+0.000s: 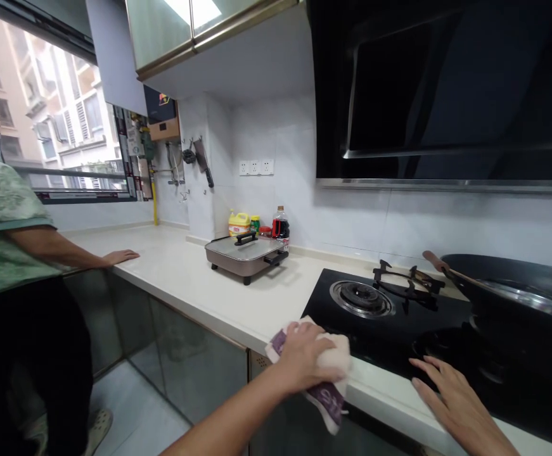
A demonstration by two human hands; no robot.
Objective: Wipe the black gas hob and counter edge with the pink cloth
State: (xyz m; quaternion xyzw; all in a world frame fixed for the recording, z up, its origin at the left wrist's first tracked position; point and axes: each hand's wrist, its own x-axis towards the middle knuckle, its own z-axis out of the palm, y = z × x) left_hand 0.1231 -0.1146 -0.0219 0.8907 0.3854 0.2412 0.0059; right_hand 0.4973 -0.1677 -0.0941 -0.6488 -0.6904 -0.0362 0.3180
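Observation:
My left hand grips a folded white and purple cloth at the counter's front edge, beside the near left corner of the black gas stove. One end of the cloth hangs down over the edge. My right hand is at the stove's front edge with its fingers stretched out, holding nothing. Whether its fingertips touch the glass I cannot tell. Behind my left hand, the left burner has no pan support on it. A black pan support stands at the back of the stove.
A large wok with a wooden-handled utensil occupies the stove's right side. On the white counter stands a lidded electric pan, with bottles behind. A person at left rests a hand on the counter. The range hood overhangs.

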